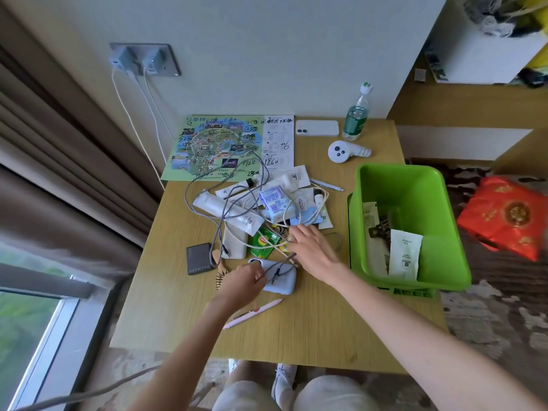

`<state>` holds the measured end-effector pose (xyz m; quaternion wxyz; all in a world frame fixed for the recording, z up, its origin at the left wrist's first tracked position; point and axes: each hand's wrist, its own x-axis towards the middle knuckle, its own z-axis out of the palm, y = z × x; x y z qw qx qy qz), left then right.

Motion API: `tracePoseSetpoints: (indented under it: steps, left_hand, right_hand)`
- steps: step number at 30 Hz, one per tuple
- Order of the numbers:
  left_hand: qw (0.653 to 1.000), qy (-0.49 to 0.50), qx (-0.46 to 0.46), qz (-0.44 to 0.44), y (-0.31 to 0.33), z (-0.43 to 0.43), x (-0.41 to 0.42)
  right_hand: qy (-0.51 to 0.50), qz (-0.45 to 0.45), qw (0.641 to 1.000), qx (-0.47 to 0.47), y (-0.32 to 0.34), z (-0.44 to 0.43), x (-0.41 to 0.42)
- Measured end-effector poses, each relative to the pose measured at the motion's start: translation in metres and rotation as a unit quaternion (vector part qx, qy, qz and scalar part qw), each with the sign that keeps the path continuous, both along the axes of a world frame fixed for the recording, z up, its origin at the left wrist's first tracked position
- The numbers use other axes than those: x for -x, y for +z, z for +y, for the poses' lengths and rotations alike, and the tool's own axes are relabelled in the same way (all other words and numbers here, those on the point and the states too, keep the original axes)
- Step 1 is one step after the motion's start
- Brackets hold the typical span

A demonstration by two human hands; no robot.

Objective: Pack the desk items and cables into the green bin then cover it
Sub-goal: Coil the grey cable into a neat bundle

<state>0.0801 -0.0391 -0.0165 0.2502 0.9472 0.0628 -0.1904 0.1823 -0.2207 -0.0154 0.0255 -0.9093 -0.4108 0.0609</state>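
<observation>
My left hand (241,280) pinches a thin grey cable (277,269) over the pale blue rounded power bank (281,278). My right hand (311,246), fingers spread flat, presses on the tangled pile of white and grey cables, tubes and packets (252,203) at 12 o'clock. Step: untangling cables, packing barely started. The green plastic bin (415,188) sits at 3 o'clock, holding a few sachets. Next: free the cable, coil it, drop it in.
</observation>
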Motion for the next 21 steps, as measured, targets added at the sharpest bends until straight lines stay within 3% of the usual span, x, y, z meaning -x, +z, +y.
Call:
tracePoseSetpoints:
  steps: [4,10,15,21]
  left_hand:
    - [0.996,0.033,0.076,-0.022,0.017,0.009,-0.011]
    - [0.986,0.064,0.109,-0.106,0.040,0.019,-0.019]
    - [0.975,0.093,0.166,-0.112,0.055,0.030,-0.028]
    - [0.960,0.117,0.238,-0.086,0.078,0.045,-0.052]
  right_hand:
    - [-0.021,0.057,0.998,-0.028,0.001,-0.002,-0.006]
    - [-0.088,0.177,0.976,-0.091,0.013,0.006,-0.004]
    - [-0.155,0.306,0.919,-0.194,0.029,0.005,-0.013]
    - [-0.147,0.383,0.882,-0.232,0.079,0.002,-0.034]
